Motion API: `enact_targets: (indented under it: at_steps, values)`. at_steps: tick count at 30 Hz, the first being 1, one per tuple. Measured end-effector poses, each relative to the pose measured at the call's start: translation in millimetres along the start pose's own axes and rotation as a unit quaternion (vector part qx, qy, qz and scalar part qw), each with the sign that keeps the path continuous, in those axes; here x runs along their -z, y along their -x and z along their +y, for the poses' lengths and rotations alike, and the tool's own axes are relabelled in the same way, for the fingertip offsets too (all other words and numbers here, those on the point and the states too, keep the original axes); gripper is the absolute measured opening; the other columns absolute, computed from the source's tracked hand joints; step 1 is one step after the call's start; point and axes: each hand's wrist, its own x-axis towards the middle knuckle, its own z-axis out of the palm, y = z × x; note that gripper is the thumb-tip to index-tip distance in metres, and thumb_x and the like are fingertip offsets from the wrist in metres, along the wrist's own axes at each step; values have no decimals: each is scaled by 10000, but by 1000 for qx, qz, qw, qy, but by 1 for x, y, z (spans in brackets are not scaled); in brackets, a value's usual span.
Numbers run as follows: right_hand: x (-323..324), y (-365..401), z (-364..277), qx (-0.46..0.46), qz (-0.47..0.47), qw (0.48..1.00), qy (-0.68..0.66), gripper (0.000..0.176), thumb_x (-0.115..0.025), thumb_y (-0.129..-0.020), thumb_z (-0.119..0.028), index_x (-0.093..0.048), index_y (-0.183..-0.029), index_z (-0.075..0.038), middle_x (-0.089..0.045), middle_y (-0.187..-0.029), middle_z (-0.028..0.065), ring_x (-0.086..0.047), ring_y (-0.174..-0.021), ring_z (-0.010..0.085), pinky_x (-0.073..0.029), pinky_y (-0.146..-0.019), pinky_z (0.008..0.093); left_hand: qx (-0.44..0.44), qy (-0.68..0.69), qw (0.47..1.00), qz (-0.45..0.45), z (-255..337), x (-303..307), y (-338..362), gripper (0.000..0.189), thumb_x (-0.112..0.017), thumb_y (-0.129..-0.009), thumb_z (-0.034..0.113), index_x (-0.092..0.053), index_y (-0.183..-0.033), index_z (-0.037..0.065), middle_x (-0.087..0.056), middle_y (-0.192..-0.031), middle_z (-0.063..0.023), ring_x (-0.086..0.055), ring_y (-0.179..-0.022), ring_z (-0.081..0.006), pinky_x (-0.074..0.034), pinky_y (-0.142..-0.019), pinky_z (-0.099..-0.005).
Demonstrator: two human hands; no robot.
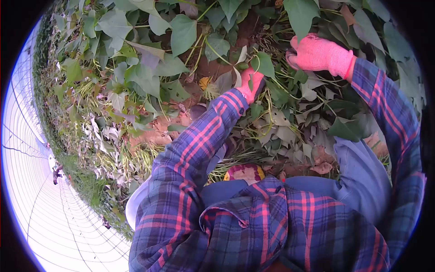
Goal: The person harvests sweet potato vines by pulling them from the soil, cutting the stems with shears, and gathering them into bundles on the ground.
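My left hand (250, 84), in a pink knit glove with a dark grey patch along one side, is low among the vines near the middle. Its fingers look curled in, and a green leaf (263, 65) partly covers them, so what they hold is hidden. To the right, my right hand (321, 55), gloved in the same pink, is bent inward with thumb and fingers curled close together at the stems. I cannot make out what lies between them. Thin green vine stems (270, 106) and broad pointed leaves surround both hands.
Dense leafy vines (154, 68) spread ahead and left over reddish soil (156, 129). Wilted grey leaves (290, 134) lie below my hands. A round yellow-and-maroon object (244, 172) sits between my blue-trousered legs (362, 174). Ribbed white sheeting (59, 204) and small distant figures appear left.
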Motion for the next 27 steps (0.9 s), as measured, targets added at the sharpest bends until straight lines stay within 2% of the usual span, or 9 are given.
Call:
enact_targets:
  at_steps: [2,4,7,9,15,17,20,23,27]
  values:
    - [-3,-4,2,11,4,1000,11,198,-563,-761,-175,-547,-918,-57,-545,-857,205,-616,-717,353,-484,-613,433,31,-2,994,104,2,-12,2,387,-337,-979,228,-400,-1323,60,-455,-1355,-55,-422,-1252,-181,-290,-1069,-273]
    - [3,-6,-4,22,8,1000,21,192,-562,-762,-175,-546,-913,-56,-546,-854,205,-619,-722,354,-484,-613,432,11,24,993,112,-6,-5,-7,378,-429,-911,196,-459,-1248,29,-506,-1286,-99,-479,-1195,-214,-344,-1049,-300]
    - [10,-8,-9,-105,-29,989,-99,173,-568,-756,-169,-535,-880,-53,-545,-840,205,-621,-718,350,-480,-586,431,-17,65,995,74,-21,20,-21,383,-513,-850,163,-505,-1193,-4,-544,-1235,-143,-520,-1157,-250,-379,-1042,-329]
    - [8,-8,-1,22,-47,998,-33,171,-578,-748,-167,-529,-869,-56,-544,-838,201,-619,-704,341,-475,-560,430,-25,80,996,28,-24,23,-21,394,-505,-857,162,-492,-1213,-6,-532,-1252,-143,-504,-1176,-253,-360,-1055,-331]
    - [-10,-10,12,63,16,997,-35,202,-597,-722,-168,-536,-885,-66,-543,-836,192,-617,-687,328,-475,-541,422,-10,153,988,-10,-26,31,-29,455,-467,-871,146,-412,-1299,0,-454,-1336,-142,-422,-1249,-259,-276,-1102,-345]
    - [-20,-13,20,77,39,996,-37,205,-598,-717,-169,-537,-884,-68,-542,-831,190,-617,-688,329,-476,-544,420,-150,-188,957,-164,-52,83,-64,402,-294,-965,147,-345,-1349,39,-398,-1383,-100,-357,-1294,-213,-267,-1083,-279]
    - [-16,-10,15,76,56,995,-26,201,-598,-714,-167,-538,-883,-74,-537,-821,183,-615,-702,332,-474,-551,421,-73,18,992,-99,-41,58,-45,383,-300,-964,115,-361,-1333,37,-421,-1355,-108,-383,-1271,-218,-289,-1069,-273]
    - [-7,1,8,116,79,989,36,190,-592,-721,-168,-536,-881,-81,-530,-806,170,-607,-697,329,-463,-553,421,-131,-83,986,-59,-50,70,-51,460,-497,-844,122,-427,-1286,15,-480,-1313,-127,-438,-1237,-251,-286,-1098,-342]
    - [-27,-1,12,201,125,964,119,190,-581,-735,-187,-529,-876,-71,-521,-784,143,-567,-676,317,-438,-578,429,-78,-79,994,6,-26,36,-18,453,-502,-847,128,-432,-1280,17,-484,-1312,-123,-439,-1238,-244,-292,-1094,-340]
